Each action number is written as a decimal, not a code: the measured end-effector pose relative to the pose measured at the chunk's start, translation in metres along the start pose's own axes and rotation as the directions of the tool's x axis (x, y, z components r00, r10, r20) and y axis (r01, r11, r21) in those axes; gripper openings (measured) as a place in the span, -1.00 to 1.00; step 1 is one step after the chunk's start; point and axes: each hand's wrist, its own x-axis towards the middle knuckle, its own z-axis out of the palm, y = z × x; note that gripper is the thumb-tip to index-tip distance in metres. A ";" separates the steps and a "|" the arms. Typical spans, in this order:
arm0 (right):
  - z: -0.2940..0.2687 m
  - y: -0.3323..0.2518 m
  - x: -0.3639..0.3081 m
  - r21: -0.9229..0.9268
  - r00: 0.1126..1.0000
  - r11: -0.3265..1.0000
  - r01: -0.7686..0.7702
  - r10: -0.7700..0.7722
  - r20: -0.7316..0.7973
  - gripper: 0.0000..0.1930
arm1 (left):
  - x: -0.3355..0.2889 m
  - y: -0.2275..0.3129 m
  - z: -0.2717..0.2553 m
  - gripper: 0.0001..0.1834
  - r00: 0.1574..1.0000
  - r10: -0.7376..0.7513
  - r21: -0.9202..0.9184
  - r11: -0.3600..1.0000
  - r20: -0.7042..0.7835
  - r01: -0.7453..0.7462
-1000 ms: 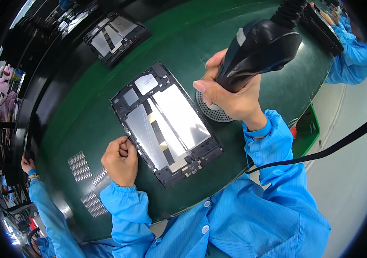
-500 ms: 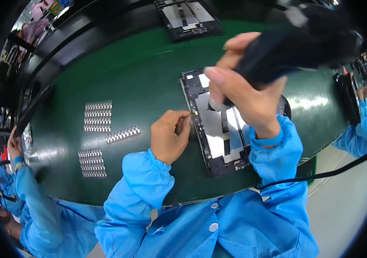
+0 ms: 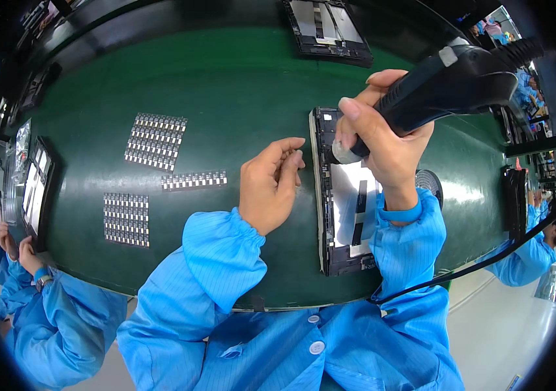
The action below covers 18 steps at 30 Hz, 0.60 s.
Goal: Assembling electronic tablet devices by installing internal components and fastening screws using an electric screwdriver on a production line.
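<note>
at far left, a co-worker's hands (image 3: pixel 24 255) are beside a tilted panel (image 3: pixel 37 186). next come two blocks of small parts (image 3: pixel 155 141) and a short strip (image 3: pixel 194 181) on the green worktop (image 3: pixel 226 85). the left hand (image 3: pixel 269 186), half curled, thumb and forefinger apart, is near an opened tablet (image 3: pixel 346 212), black-framed with silvery plates, lying flat. the right hand (image 3: pixel 387 146), wrapped around a black tool (image 3: pixel 444 91), hides part of it. further right, a cable (image 3: pixel 480 267) crosses above pale floor (image 3: pixel 486 319).

Right hand (image 3: pixel 388 140) clenched, left (image 3: pixel 267 186) seemingly half-curled
</note>
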 end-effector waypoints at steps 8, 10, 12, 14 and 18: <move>-0.001 0.001 0.000 0.020 1.000 1.000 0.000 0.000 -0.001 -0.70 | 0.003 -0.001 0.006 -0.84 0.994 0.049 -0.137 0.989 -0.099 -0.062; 0.000 0.000 -0.001 -0.004 1.000 1.000 -0.013 0.013 -0.006 -0.70 | 0.003 0.002 0.006 -0.83 0.996 0.008 -0.228 0.973 -0.091 -0.029; 0.001 0.000 -0.002 -0.030 1.000 0.999 -0.027 0.027 -0.011 -0.71 | 0.004 0.003 0.003 -0.82 0.998 -0.013 -0.227 0.974 -0.065 -0.002; 0.005 0.001 -0.003 -0.063 1.000 0.998 0.022 -0.021 0.017 -0.72 | 0.002 0.003 0.002 -0.80 0.999 -0.033 -0.227 0.974 -0.036 0.024; 0.007 0.003 -0.006 -0.062 0.999 0.998 0.034 -0.033 0.015 -0.74 | 0.001 0.003 0.000 -0.85 0.999 0.001 -0.261 0.965 -0.037 -0.010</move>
